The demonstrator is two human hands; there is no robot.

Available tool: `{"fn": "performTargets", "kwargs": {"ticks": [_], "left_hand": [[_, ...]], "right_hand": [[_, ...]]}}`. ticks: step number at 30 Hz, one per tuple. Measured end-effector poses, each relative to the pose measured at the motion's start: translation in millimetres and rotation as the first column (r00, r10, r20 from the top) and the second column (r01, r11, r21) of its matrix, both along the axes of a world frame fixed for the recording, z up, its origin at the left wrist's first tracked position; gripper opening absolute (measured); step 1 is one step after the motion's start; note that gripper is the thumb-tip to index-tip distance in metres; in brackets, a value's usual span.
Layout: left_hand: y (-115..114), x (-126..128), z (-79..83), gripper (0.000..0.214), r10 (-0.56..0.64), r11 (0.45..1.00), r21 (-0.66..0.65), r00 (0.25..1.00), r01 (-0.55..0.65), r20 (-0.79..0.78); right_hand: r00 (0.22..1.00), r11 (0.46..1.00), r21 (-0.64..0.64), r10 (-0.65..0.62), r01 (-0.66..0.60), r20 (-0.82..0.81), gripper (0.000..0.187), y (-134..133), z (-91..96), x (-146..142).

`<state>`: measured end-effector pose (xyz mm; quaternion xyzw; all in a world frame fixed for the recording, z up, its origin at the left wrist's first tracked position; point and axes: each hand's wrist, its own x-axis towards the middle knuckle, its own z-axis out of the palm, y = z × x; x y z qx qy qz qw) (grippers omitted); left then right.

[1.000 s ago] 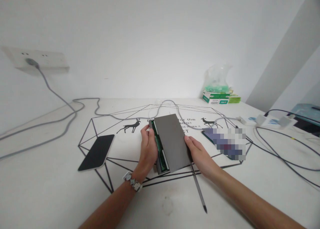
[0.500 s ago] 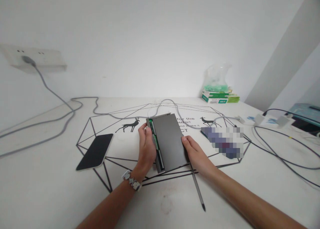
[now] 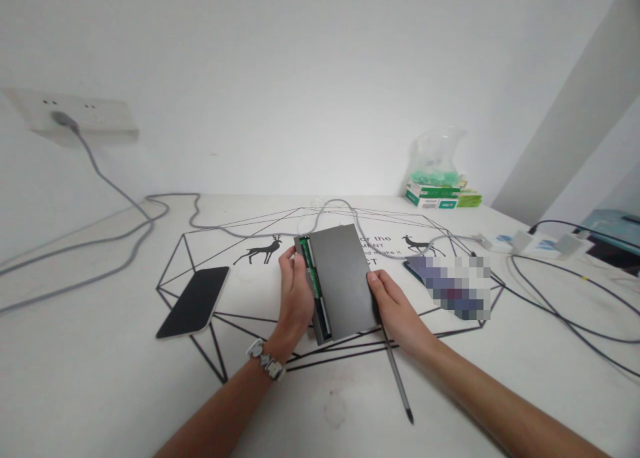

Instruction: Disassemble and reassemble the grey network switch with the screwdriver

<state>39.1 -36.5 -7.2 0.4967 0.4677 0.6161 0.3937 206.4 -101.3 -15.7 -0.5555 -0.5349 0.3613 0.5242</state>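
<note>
A flat grey device case (image 3: pixel 341 279) sits in the middle of the white table (image 3: pixel 100 378), its grey lid shifted right so a strip of green circuit board (image 3: pixel 313 278) shows along the left side. My left hand (image 3: pixel 294 297), with a watch on the wrist, wraps its fingers round the case's left edge. My right hand (image 3: pixel 395 308) grips the right edge of the lid, thumb on top. A grey stylus-like tool (image 3: pixel 397 378) lies on the table under my right wrist.
A dark phone (image 3: pixel 194 302) lies face down to the left. Grey cables (image 3: pixel 125 241) run from a wall socket (image 3: pixel 75 118) across the table. A blurred-out flat item (image 3: pixel 453 286) lies right, with chargers and black cables (image 3: pixel 560 311) beyond. Green boxes (image 3: pixel 440 195) stand at the back.
The lid sits slightly differently over the case, with the green strip still showing. Both hands keep their grip; the view shifted a little.
</note>
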Motion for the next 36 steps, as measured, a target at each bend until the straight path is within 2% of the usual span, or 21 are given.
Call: {"fn": "performTargets", "kwargs": {"ticks": [5, 12, 24, 36], "left_hand": [[-3.2, 1.1, 3.1, 0.044, -0.006, 1.000, 0.017, 1.000, 0.006, 0.005], [-3.4, 4.6, -0.9, 0.043, -0.029, 0.998, 0.056, 0.999, 0.027, 0.034], [-4.8, 5.9, -1.1, 0.039, -0.031, 0.999, 0.032, 0.997, 0.028, 0.072], [-5.9, 4.9, 1.2, 0.035, -0.009, 1.000, 0.024, 0.998, 0.007, 0.059]], "right_hand": [[1.000, 1.000, -0.002, -0.010, 0.010, 0.003, 0.042, 0.1, 1.1, 0.1], [1.000, 1.000, -0.002, 0.010, -0.010, 0.004, 0.043, 0.7, 0.1, -1.8], [0.998, 1.000, -0.021, 0.001, -0.003, -0.055, 0.047, 0.3, 3.5, -5.7], [0.983, 0.991, -0.060, 0.107, -0.117, -0.150, 0.048, 4.4, -3.4, -2.7]]}}
